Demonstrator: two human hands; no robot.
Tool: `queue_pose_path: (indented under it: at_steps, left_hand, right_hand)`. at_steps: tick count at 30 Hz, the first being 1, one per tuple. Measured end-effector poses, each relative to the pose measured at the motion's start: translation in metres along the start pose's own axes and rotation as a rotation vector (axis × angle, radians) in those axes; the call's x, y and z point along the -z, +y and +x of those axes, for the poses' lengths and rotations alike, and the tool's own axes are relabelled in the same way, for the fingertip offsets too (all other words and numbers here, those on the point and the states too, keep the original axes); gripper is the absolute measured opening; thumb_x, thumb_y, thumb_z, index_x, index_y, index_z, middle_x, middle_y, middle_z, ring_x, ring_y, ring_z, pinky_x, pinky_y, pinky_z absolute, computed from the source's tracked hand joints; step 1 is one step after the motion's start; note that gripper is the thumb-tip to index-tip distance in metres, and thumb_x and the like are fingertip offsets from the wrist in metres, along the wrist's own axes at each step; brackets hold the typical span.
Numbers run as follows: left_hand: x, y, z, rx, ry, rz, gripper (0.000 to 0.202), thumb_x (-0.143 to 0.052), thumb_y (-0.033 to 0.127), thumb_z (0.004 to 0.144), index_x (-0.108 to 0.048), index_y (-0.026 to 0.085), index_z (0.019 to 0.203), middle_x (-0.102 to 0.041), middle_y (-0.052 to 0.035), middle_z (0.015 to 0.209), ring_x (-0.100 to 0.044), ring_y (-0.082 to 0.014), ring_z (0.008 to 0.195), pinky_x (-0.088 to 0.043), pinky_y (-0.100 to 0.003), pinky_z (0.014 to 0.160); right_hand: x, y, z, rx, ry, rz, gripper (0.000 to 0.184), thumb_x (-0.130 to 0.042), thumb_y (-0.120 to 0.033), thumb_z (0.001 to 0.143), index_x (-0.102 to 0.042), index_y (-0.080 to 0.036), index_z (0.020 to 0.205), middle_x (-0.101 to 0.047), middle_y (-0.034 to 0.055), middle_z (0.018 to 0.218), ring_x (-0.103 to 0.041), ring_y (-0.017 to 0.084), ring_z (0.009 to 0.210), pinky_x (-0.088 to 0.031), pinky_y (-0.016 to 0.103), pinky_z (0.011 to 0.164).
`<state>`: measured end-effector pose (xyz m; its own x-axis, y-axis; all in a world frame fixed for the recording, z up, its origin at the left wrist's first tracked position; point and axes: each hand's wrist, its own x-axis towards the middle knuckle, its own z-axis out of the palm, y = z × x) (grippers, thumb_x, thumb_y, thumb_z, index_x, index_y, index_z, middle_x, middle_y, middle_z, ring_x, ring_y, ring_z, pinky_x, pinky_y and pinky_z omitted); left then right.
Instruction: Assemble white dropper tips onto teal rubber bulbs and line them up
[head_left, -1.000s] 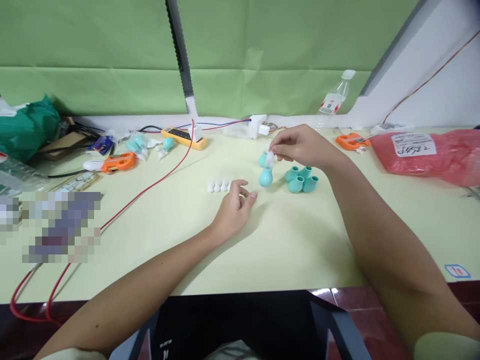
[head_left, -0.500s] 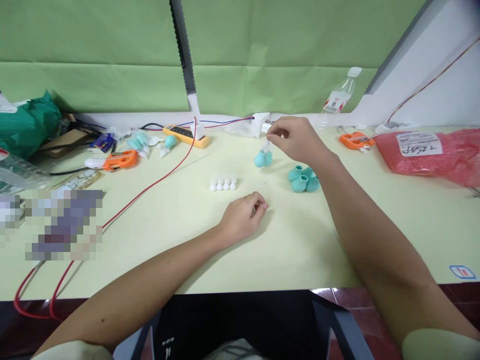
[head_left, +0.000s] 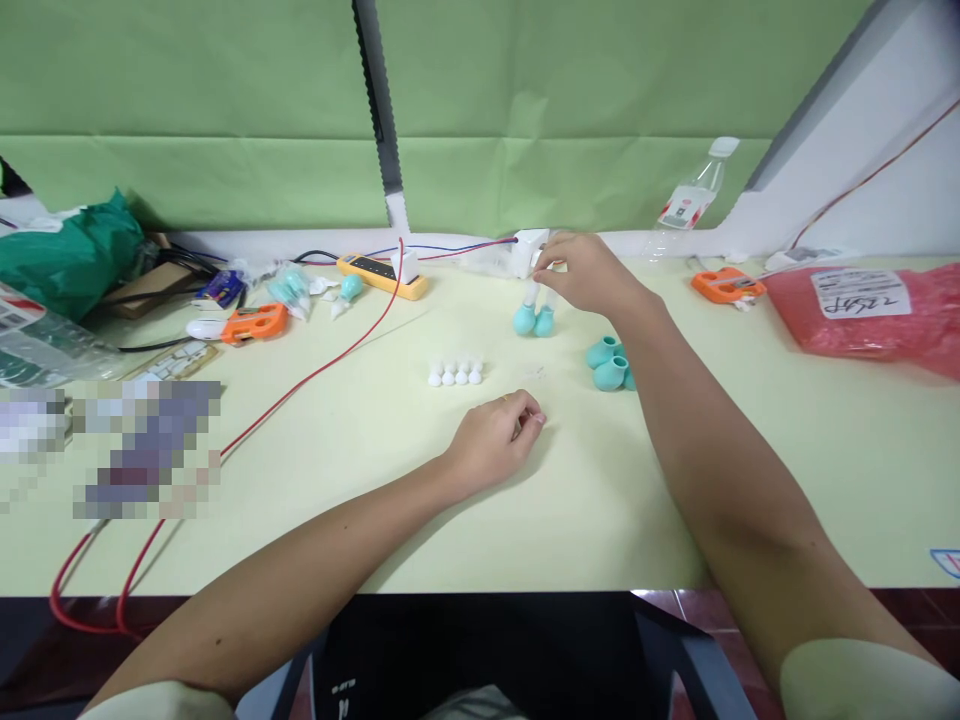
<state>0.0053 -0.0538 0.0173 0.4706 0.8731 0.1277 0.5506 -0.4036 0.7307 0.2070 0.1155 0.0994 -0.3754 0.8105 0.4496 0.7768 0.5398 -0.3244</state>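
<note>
Reaching right hand [head_left: 585,275]: stretched to the far middle of the desk [head_left: 825,420], upper centre of the frame, thumb and forefinger pinched on the white nozzle of a teal bulb [head_left: 545,321].
Held teal bulb: standing on the desk with its nozzle up, right under those fingertips, close against a second teal bulb [head_left: 524,319] on its left.
Resting left hand [head_left: 501,437]: lying on the desk at centre frame, fingers curled in toward the palm and thumb against forefinger. Whether anything sits inside, I cannot tell.
Loose white nozzles [head_left: 455,374]: a short row up and left of the left hand, apart from it.
Cluster of open bulbs [head_left: 609,366]: teal, without nozzles, right of centre and partly behind the right forearm.
Far-edge white plug block [head_left: 527,250]: just beyond the right fingertips, with wires running left toward a yellow power strip [head_left: 382,276].
Trailing red cable [head_left: 300,375]: crosses the desk from the strip down to the lower left.
Left-side orange tool [head_left: 255,322]: amid clutter near a green bag [head_left: 71,250], upper left.
Right-side red bag [head_left: 877,310]: labelled, at the right edge, with a second orange tool [head_left: 726,285] beside it.
Leaning plastic bottle [head_left: 694,198]: against the wall, upper right.
</note>
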Motion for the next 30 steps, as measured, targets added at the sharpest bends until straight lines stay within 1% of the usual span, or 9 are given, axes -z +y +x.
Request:
queue_pose_path:
  at_steps: [4,7,11,14,23,30]
  left_hand:
    - [-0.0001,-0.0008,-0.0001,0.000,0.004,0.003,0.020,-0.044,0.033,0.101,-0.061,0.022,0.099,-0.071,-0.0008,0.090,-0.062,-0.0159,0.075,-0.044,-0.031,0.069]
    - [0.0003,-0.0006,-0.0004,0.000,0.003,0.003,0.021,-0.044,0.033,0.101,-0.061,0.022,0.099,-0.072,-0.0009,0.091,-0.062,-0.0158,0.075,-0.043,-0.031,0.068]
    - [0.0005,-0.0001,-0.0006,-0.003,0.006,0.009,0.021,-0.043,0.033,0.101,-0.061,0.022,0.100,-0.072,-0.0011,0.091,-0.063,-0.0159,0.075,-0.043,-0.031,0.067]
    - [0.0007,0.0001,-0.0005,-0.005,0.005,0.013,0.021,-0.044,0.033,0.101,-0.062,0.022,0.100,-0.072,-0.0012,0.091,-0.063,-0.0163,0.076,-0.043,-0.031,0.068]
    - [0.0009,0.0002,-0.0006,-0.003,0.003,0.006,0.021,-0.044,0.032,0.101,-0.061,0.022,0.099,-0.072,-0.0019,0.093,-0.063,-0.0163,0.077,-0.043,-0.031,0.067]
    - [0.0015,-0.0001,-0.0004,-0.001,-0.002,0.003,0.021,-0.044,0.033,0.101,-0.061,0.022,0.100,-0.072,-0.0021,0.094,-0.064,-0.0166,0.077,-0.044,-0.031,0.068]
  right_hand:
    - [0.0001,-0.0044,0.0006,-0.016,0.005,0.037,0.024,-0.068,-0.043,0.091,-0.080,-0.023,0.096,-0.071,0.0125,0.107,-0.059,0.034,0.113,-0.045,0.053,0.100]
    - [-0.0001,-0.0069,0.0014,-0.008,0.005,0.045,0.022,-0.066,-0.039,0.091,-0.080,-0.023,0.093,-0.071,0.0119,0.105,-0.060,0.032,0.110,-0.046,0.051,0.099]
    - [-0.0039,-0.0039,0.0018,0.000,-0.009,0.048,0.022,-0.064,-0.038,0.092,-0.080,-0.023,0.089,-0.071,0.0112,0.103,-0.061,0.031,0.104,-0.048,0.048,0.097]
    - [-0.0072,0.0000,0.0017,0.002,-0.024,0.030,0.023,-0.063,-0.038,0.093,-0.079,-0.023,0.088,-0.070,0.0115,0.102,-0.060,0.031,0.105,-0.048,0.048,0.096]
    - [-0.0040,-0.0008,-0.0004,-0.007,-0.014,0.042,0.021,-0.063,-0.037,0.093,-0.079,-0.024,0.088,-0.071,0.0112,0.105,-0.061,0.031,0.106,-0.048,0.049,0.097]
    - [-0.0061,-0.0006,-0.0003,0.022,-0.027,0.013,0.021,-0.062,-0.034,0.093,-0.080,-0.022,0.088,-0.071,0.0119,0.102,-0.061,0.032,0.106,-0.048,0.049,0.096]
